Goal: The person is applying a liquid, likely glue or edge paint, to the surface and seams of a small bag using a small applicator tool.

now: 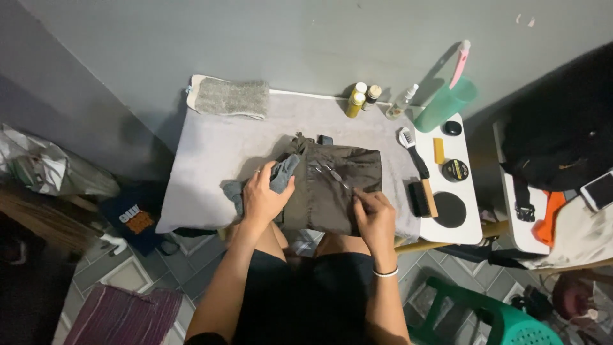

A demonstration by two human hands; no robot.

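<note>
Hands both busy near the table's point(211, 144) front edge: left hand point(265, 195) clutching a grey cloth point(281, 176), right hand point(375, 214) pinching the dark olive bag point(335, 185), brushes point(418, 172) just right.

I see a grey wall point(306, 38) behind the white table point(463, 233); below the table, grey floor tiles point(159, 265) and a green plastic stool point(498, 319).

left hand point(263, 197): grips grey cloth point(281, 176) | right hand point(375, 216): pinches olive bag point(332, 185) edge | grey mat point(211, 153)
</note>
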